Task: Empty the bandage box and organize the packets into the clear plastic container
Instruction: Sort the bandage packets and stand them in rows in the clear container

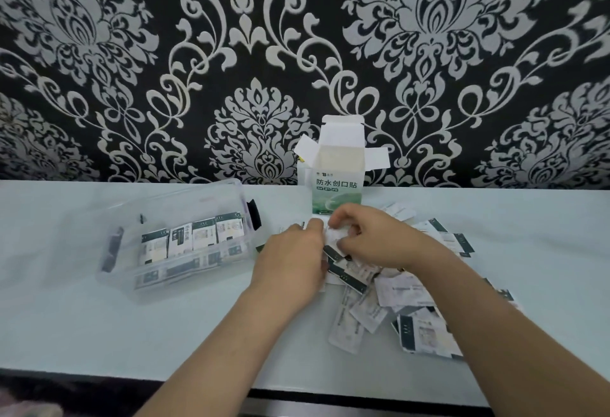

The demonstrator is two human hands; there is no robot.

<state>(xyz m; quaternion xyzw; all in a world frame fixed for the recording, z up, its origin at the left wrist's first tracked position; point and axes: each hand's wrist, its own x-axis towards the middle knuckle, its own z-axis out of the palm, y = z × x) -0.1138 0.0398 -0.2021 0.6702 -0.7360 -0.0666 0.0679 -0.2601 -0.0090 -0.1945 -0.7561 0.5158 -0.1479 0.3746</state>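
Observation:
The white-and-green bandage box point(336, 182) stands upright at the back of the table with its top flaps open. Loose bandage packets point(402, 298) lie scattered in a pile in front of it and to the right. The clear plastic container point(171, 245) sits to the left, with a row of packets point(193, 240) standing inside it. My left hand point(290, 258) and my right hand point(373, 235) meet just in front of the box, fingers curled, pinching white packets point(335, 233) between them. The hands hide the packets underneath.
The pale table point(99, 327) ends at a front edge near the bottom of the view. A black-and-white patterned wall rises directly behind the box. The container's black latches point(254, 212) stick out at its ends.

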